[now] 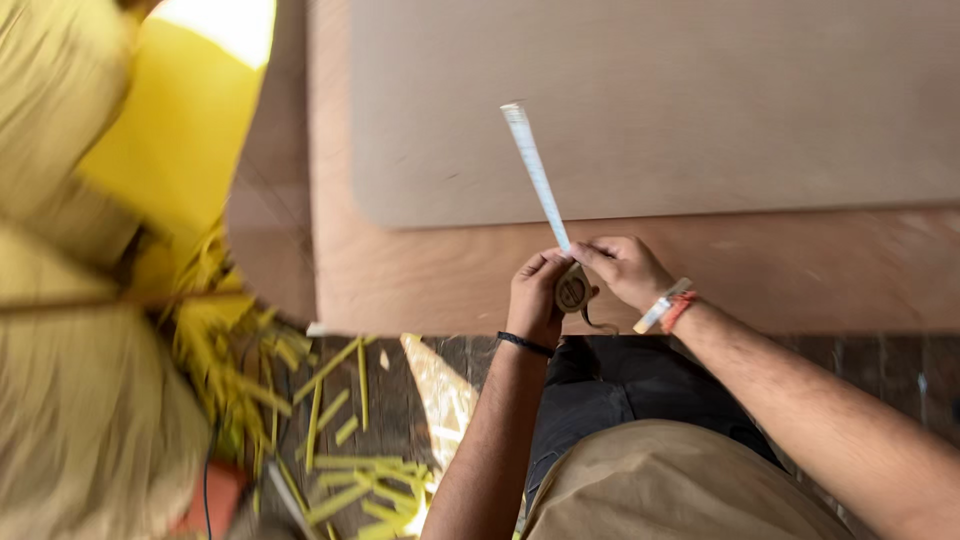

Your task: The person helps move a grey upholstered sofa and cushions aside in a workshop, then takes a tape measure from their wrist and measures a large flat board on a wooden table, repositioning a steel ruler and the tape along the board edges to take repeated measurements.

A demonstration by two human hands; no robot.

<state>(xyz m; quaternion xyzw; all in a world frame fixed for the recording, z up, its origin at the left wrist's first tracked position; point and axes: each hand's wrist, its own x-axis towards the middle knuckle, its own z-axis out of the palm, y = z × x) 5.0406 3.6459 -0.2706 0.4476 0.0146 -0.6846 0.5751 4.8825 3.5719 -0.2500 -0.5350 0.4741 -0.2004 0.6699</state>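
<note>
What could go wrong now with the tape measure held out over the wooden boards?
The tape blade reaches out unsupported from the case held by the left hand and right hand; it might buckle or snap back onto fingers. Yellow strips litter the floor, a possible slip hazard.

A broad plywood sheet (450,270) fills the upper scene, a paler board (650,110) with a rounded corner lying flat on it. Below the sheet's near edge runs a dark plank floor (400,400) — littered, to the left, with yellow offcut strips (340,440). Left of the sheet stand blurred yellow panels (170,140); bright daylight glares above them.
</note>
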